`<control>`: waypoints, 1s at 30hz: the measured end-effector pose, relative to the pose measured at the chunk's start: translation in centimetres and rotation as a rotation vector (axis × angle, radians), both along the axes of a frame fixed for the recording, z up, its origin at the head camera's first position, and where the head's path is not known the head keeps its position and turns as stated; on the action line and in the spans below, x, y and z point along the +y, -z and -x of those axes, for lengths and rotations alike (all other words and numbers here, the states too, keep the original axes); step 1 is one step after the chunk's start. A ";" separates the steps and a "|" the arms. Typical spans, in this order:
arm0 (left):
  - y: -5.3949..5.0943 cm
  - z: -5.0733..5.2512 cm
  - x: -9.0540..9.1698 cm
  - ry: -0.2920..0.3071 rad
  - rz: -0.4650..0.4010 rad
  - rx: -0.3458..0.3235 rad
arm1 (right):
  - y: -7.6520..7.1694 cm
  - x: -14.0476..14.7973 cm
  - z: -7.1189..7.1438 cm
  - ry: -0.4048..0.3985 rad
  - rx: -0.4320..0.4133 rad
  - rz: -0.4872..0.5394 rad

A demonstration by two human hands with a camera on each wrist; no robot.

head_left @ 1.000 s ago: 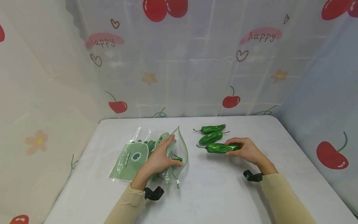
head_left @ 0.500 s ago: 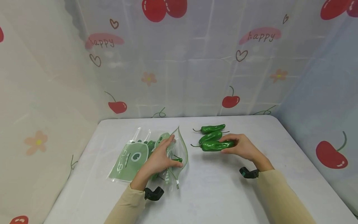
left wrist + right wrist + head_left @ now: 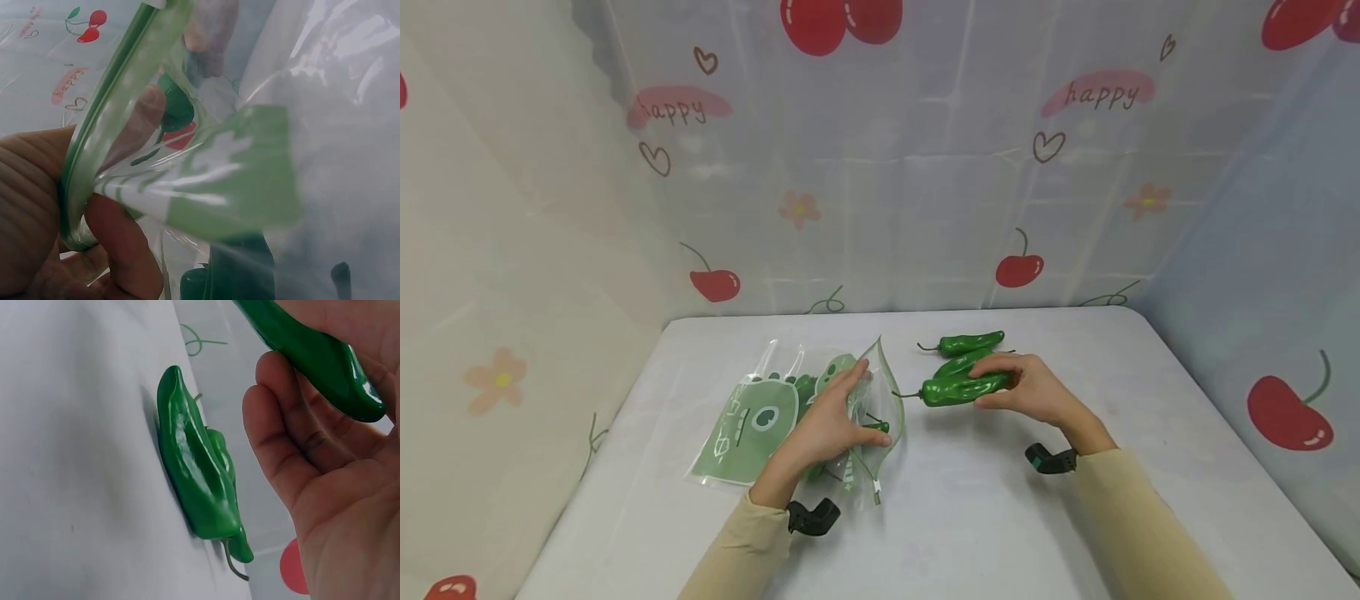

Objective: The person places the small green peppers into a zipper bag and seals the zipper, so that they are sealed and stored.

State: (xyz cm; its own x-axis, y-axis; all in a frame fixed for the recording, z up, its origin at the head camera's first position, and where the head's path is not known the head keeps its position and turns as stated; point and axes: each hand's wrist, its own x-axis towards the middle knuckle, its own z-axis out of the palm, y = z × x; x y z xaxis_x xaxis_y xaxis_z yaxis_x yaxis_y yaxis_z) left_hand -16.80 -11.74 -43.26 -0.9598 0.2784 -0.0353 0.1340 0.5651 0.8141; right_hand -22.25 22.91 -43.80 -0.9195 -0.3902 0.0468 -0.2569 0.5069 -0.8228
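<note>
And we have the printed backdrop [image 3: 910,192] across the top of the frame, the white table [image 3: 970,525] below it. Left of centre lies the clear bag [image 3: 756,425], green creature print up, its mouth gaping to the right. The left hand [image 3: 820,429] has the bag by that mouth; the left wrist view shows fingers bent at the zip edge. Over to the right hand [image 3: 1030,387], right of centre: thumb and fingers pinch the held pepper [image 3: 951,390] by its blunt end.

Here's the key line! The held pepper runs crosswise in the frame, left of the right hand, right of the left, stem end first towards the mouth. Beyond it, two loose peppers: the farther pepper [image 3: 972,343] and the middle pepper [image 3: 961,364], partly covered. A bagged pepper [image 3: 880,427] shows at the mouth. And the thin stem [image 3: 906,393] meets the mouth's edge in this view; whether it's inside, I can't tell.
</note>
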 end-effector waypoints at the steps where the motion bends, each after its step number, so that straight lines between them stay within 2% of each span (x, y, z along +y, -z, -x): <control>1: 0.0 0.0 0.0 0.000 0.000 0.000 | -0.1 -0.1 0.0 -0.006 0.000 0.004; 10: -0.1 -0.1 0.0 0.000 0.001 0.001 | -0.5 -1.2 0.2 -0.075 0.032 0.032; 20: -0.1 -0.1 0.0 0.002 -0.003 -0.004 | -0.8 -2.4 0.1 -0.157 0.040 0.113; 30: -0.2 -0.1 0.0 -0.001 -0.015 -0.012 | -1.3 -3.9 -0.2 -0.172 0.053 0.121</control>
